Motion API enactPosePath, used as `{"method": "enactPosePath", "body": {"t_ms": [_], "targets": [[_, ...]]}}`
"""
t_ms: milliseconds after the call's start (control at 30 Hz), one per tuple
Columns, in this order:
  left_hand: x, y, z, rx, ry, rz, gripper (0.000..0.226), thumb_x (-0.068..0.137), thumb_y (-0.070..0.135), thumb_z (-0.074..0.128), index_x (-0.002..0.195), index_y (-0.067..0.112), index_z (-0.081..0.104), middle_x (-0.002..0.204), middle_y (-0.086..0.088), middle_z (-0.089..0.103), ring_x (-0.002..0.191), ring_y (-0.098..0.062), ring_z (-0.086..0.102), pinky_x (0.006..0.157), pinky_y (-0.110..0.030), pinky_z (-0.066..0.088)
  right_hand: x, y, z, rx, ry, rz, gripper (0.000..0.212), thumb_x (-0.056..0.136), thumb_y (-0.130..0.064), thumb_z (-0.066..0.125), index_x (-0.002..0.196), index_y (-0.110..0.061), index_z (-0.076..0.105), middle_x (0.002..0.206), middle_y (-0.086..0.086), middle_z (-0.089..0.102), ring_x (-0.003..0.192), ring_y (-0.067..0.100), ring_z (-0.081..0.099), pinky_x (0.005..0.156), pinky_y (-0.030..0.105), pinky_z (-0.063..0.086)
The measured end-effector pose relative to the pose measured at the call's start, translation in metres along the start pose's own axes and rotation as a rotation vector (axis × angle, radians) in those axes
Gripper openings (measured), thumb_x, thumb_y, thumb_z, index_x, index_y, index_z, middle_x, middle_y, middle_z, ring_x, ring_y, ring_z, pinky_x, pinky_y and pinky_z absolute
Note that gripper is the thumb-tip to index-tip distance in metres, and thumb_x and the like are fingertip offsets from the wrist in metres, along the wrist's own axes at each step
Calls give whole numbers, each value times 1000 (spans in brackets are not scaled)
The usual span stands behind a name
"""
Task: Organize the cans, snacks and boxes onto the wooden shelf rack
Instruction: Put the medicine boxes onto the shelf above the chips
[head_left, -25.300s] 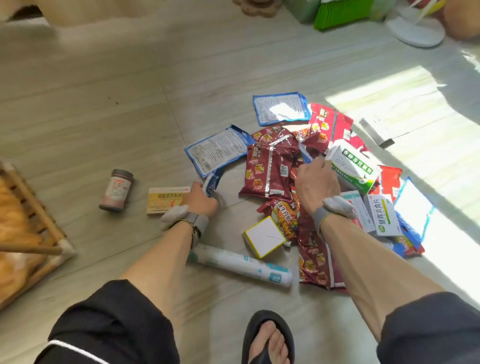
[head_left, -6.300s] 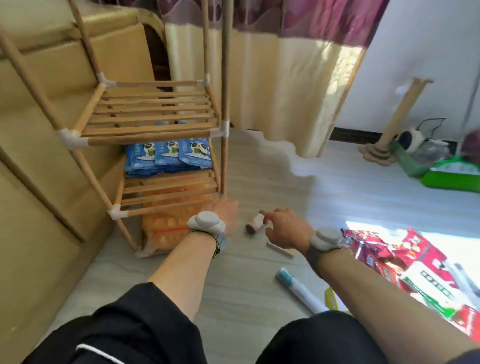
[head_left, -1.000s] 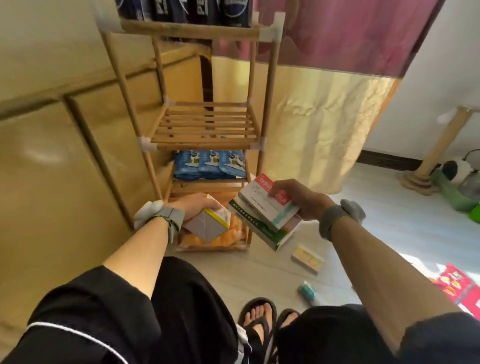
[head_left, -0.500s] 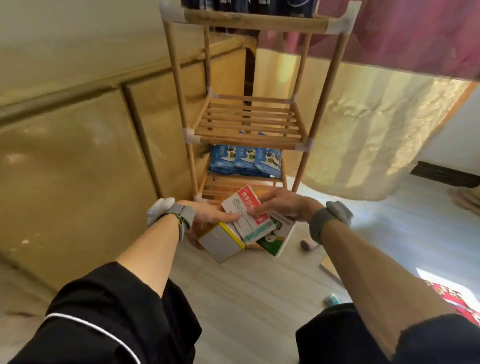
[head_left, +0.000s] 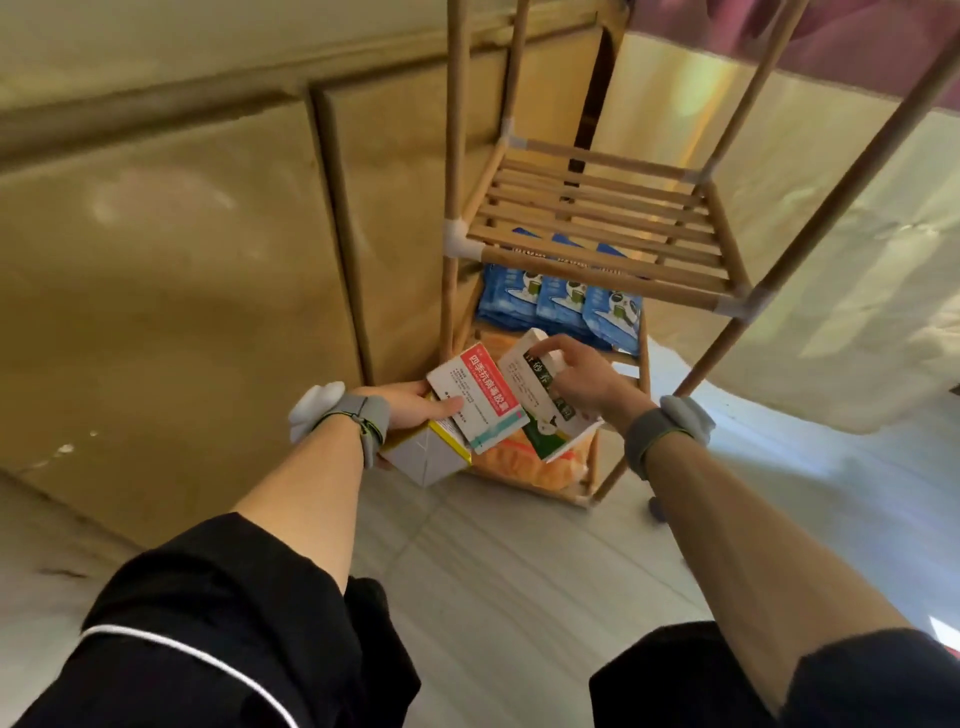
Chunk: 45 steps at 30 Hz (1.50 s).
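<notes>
My left hand (head_left: 415, 405) grips a white box with a yellow edge (head_left: 426, 457) and pins a red-and-white box (head_left: 483, 400) on top of it with the thumb. My right hand (head_left: 582, 379) holds a white-and-green box (head_left: 540, 415) beside the red one. Both hands are in front of the wooden shelf rack (head_left: 597, 260). Its middle slatted shelf is bare. Blue snack packets (head_left: 561, 301) stand on the shelf below, and orange packets (head_left: 524, 462) lie on the bottom shelf.
A tan padded panel (head_left: 182, 286) stands left of the rack. A pale curtain (head_left: 831, 260) hangs to the right behind it. A small round thing (head_left: 655, 509) lies on the grey floor by the rack's foot.
The red-and-white box has passed from my right hand onto the box in my left hand. My right hand keeps the white-and-green box. The view has tilted down and moved closer to the rack.
</notes>
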<state>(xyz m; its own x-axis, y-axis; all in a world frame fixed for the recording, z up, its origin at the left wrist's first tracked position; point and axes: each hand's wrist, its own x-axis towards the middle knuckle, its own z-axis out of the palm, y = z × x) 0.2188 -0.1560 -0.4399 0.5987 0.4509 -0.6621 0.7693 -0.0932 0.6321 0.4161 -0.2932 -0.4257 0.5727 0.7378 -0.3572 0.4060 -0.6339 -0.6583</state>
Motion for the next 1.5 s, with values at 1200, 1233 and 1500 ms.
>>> {"method": "enactPosePath", "body": {"t_ms": [1200,1233,1500], "targets": [[58,-43,-35,318,16,-74,75,88,71,49,152,33,36,152,8,45,136,-18,45,113,-33,33,152,23,62,-347,120,-45,59,84,-59,46,142,-46,43,153,0,44,147,36,24,119,60,11],[58,-42,-34,316,17,-68,75,88,71,49,152,33,36,152,8,45,136,-18,45,113,-33,33,146,22,60,-326,184,-35,58,86,-56,47,143,-44,43,154,-2,41,150,35,17,118,67,6],[40,-24,-34,264,50,-50,71,91,68,46,150,29,38,146,4,50,132,-20,49,105,-29,36,89,-7,36,-13,305,-156,31,89,-36,59,114,-20,68,107,-4,69,112,22,58,96,34,46]]}}
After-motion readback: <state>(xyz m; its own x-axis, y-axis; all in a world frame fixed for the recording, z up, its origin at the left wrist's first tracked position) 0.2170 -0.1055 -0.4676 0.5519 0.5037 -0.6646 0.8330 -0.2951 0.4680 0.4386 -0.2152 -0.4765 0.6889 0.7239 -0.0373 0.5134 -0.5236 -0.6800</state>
